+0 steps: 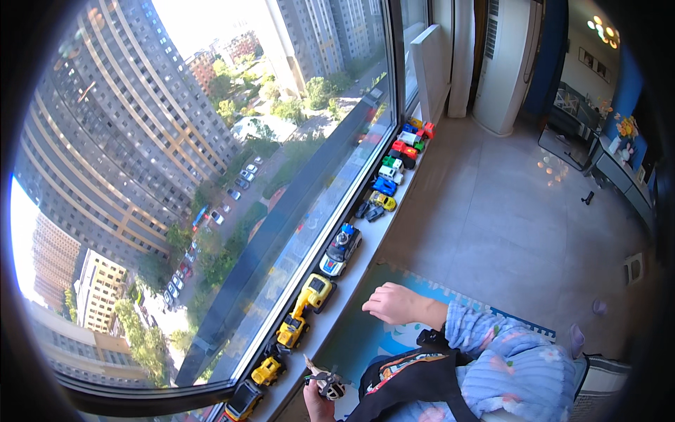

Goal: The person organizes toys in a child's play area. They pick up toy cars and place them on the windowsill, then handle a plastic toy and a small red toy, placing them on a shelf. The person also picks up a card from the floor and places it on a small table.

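Note:
At the lower edge my left hand point(319, 404) is closed around a small toy point(327, 383) with beige, black and white parts; its exact kind is unclear. The hand is beside the white windowsill point(298, 368). My right hand point(394, 302) hangs over the blue play mat, its fingers curled in and nothing visible in them; the palm is hidden. On the sill nearest the left hand stand a small yellow toy vehicle point(267, 371) and a black and yellow toy truck point(245, 401). Farther along are a yellow toy excavator point(292, 330) and a white toy police car point(342, 251).
Several small colourful toy cars point(385, 184) line the sill's far end, against the large window point(281, 211). Below lies a blue foam mat point(351, 352) on a grey tiled floor point(457, 211). A cabinet point(622, 176) with flowers stands at the right.

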`<state>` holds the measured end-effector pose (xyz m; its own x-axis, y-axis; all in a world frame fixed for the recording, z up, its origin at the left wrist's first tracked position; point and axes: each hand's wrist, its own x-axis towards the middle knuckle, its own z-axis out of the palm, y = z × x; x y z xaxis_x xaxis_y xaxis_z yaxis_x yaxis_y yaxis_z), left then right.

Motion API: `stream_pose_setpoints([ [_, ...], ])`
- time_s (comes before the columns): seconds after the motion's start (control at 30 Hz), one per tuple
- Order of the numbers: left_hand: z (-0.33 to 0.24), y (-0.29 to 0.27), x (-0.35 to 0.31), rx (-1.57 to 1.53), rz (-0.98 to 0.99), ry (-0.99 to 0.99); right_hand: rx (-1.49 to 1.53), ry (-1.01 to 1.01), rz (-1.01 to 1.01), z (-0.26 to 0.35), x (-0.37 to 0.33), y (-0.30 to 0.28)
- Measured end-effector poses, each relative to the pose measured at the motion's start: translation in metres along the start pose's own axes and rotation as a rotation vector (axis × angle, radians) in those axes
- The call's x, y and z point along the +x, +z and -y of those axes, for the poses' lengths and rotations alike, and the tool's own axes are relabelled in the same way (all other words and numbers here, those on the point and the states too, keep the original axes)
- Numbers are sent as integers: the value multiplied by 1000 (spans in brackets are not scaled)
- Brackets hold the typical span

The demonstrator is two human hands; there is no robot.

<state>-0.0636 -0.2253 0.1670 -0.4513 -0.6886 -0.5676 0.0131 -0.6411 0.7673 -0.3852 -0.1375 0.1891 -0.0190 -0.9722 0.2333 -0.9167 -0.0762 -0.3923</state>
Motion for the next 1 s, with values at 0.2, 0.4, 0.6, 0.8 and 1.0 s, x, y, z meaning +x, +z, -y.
stream_pose_setpoints([
  [0.2,-51,-7,54,-45,233,29,-55,252,-71,-17,-4,-1],
  [0.4,-59,45,88,-236,329,-13,84,582,-188,-40,-56,-10],
  [0.6,-55,74,96,-119,259,-51,463,822,-289,-128,-67,0],
  [0.8,-35,85,90,-166,-60,49,135,524,-306,-260,47,53],
  [1.0,-7,99,60,-285,-319,63,-241,497,-138,-314,86,86],
])
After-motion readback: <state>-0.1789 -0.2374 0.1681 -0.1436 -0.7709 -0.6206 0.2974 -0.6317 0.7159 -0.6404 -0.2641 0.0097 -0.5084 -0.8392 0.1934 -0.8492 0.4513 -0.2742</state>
